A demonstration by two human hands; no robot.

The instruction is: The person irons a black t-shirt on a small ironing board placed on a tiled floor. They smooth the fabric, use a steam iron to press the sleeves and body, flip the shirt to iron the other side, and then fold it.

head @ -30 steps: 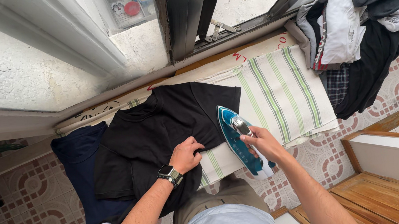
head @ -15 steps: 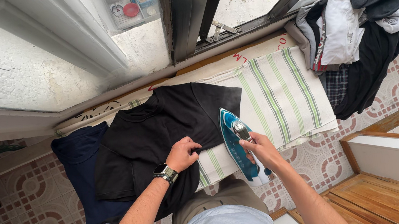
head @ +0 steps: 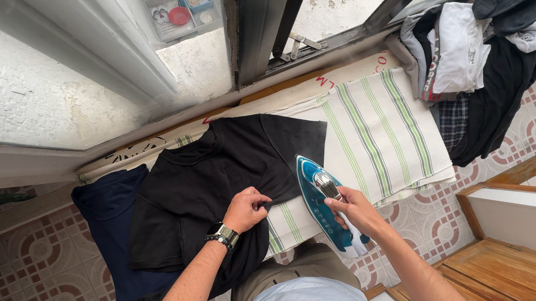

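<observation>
Black T-shirt [head: 217,176] spread flat over the near-left part of the ironing surface, collar toward the window, one sleeve reaching out onto the green-striped white cloth [head: 373,132] that covers the counter [head: 340,72]. Largest of all around it — the patterned floor tiles [head: 32,265] below and the pale rough wall [head: 11,79] beyond the sill. Heaped at the far right end, a pile of clothes [head: 485,45] in black, white and grey, with a checked piece hanging off the edge. Draped off the left end, partly under the shirt, a dark navy garment [head: 105,223]. Just right of the shirt's lower hem, a teal steam iron [head: 324,198], nose pointing away toward the sleeve, soleplate down on the striped cloth, touching or nearly touching the shirt's edge — cannot tell which. Gripping the iron's handle, the right hand [head: 352,207], fingers closed around it. Pressed on the shirt's lower hem, the left hand [head: 246,208], fingers curled and pinching the black fabric. Strapped on the left wrist, a dark smartwatch [head: 223,233]. Up on the sill, a small clear tray [head: 181,9] of tiny objects.
</observation>
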